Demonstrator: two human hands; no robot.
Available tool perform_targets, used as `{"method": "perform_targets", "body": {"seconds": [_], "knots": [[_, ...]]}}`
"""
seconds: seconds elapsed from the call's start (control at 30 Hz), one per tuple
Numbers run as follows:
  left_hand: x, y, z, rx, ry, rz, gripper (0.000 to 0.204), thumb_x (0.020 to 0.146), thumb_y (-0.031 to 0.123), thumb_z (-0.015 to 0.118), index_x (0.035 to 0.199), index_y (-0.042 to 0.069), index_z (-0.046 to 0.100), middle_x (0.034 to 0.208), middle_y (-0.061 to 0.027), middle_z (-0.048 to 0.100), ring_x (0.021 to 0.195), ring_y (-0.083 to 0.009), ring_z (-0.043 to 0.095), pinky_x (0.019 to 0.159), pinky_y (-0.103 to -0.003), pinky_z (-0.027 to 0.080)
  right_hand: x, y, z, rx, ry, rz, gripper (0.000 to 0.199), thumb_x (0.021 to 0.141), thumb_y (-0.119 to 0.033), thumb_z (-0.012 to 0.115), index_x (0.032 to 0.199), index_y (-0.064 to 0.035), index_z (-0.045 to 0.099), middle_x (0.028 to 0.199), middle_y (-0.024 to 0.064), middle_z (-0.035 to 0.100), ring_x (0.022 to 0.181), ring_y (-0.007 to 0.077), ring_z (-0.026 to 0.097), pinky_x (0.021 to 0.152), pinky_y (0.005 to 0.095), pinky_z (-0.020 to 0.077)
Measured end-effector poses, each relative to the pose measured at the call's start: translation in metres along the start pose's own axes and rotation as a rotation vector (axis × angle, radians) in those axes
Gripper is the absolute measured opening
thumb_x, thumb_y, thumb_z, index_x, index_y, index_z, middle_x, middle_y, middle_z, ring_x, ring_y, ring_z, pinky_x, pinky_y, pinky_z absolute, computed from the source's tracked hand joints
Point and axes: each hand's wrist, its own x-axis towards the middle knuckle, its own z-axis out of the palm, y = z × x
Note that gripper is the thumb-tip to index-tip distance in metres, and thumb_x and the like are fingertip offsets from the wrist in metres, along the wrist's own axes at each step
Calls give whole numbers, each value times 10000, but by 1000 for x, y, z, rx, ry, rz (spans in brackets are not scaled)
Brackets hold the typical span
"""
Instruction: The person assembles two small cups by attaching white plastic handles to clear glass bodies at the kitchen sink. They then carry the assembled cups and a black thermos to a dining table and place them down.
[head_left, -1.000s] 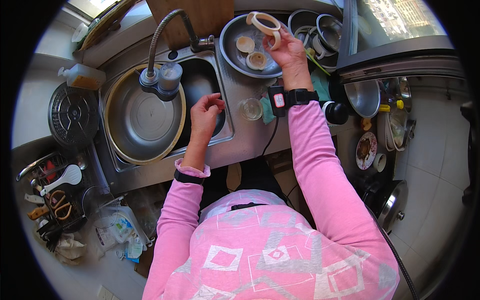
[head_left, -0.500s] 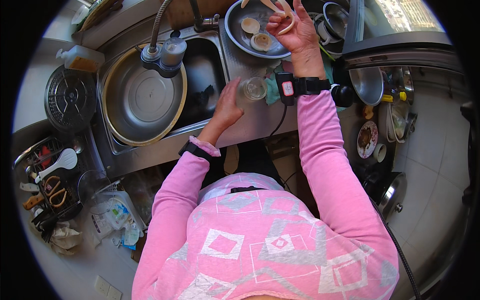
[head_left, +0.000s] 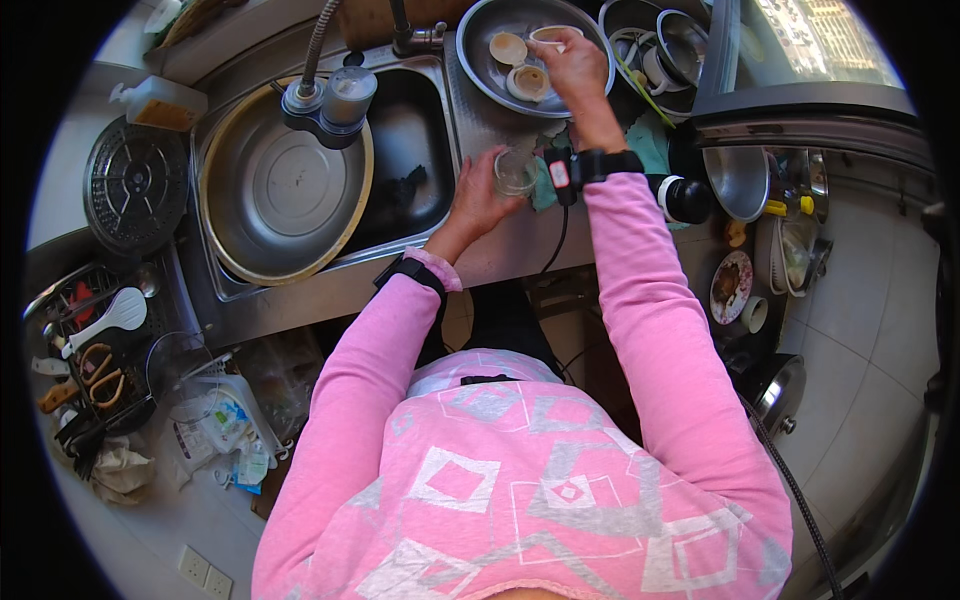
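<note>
My left hand [head_left: 480, 203] is curled round a small clear glass jar [head_left: 515, 172] on the steel counter, just right of the sink. Over the wide metal basin [head_left: 475, 70] at the back, my right hand [head_left: 577, 75] is closed, its fingertips gripping the edge of a pale round lid [head_left: 556, 36]. Two more pale round lids, one beige [head_left: 508, 47] and one with a white rim [head_left: 527, 84], lie in the basin left of that hand. A teal cloth [head_left: 545, 185] lies between the jar and my right wrist.
A large metal bowl [head_left: 285, 190] stands in the sink [head_left: 415, 130] under the faucet head [head_left: 330, 105]. Right of the basin are stacked bowls [head_left: 680, 50] and a black round-capped container [head_left: 685, 198]. A dish rack with utensils [head_left: 100, 330] sits at left; an open window frame [head_left: 800, 105] juts in at right.
My right hand has come down and nearer from above the basin's far right, bringing the pale round thing into it. My left hand has moved right and closed round the jar.
</note>
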Motion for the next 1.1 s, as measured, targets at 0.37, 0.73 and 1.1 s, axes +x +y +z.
{"method": "perform_targets", "body": {"seconds": [0.37, 0.73, 1.1], "knots": [[-19, 47, -105, -1530, -208, -227, 628, 832, 230, 724, 1369, 38, 464, 1217, -154, 618, 1152, -348, 617, 1019, -488, 483, -37, -28, -27, 674, -280, 104, 298, 936, -366, 685, 964, -70, 661, 970, 144, 722, 899, 239, 694, 843, 371, 563], [-63, 70, -192, -1404, -121, -91, 853, 747, 340, 822, 1400, -20, 407, 1268, -240, 585, 1043, -326, 656, 867, -404, 574, -108, -107, 4, 463, -544, -110, 291, 927, -342, 696, 894, -62, 627, 1064, 123, 691, 967, 168, 665, 824, 265, 527], [-87, 64, -223, -1257, -34, -170, 740, 790, 392, 774, 1326, -29, 487, 1167, -132, 639, 977, -183, 666, 885, -313, 542, -146, -151, 55, 492, -862, -213, 318, 777, -268, 833, 905, -112, 587, 1401, 131, 502, 1246, 281, 535, 1041, 322, 416]]}}
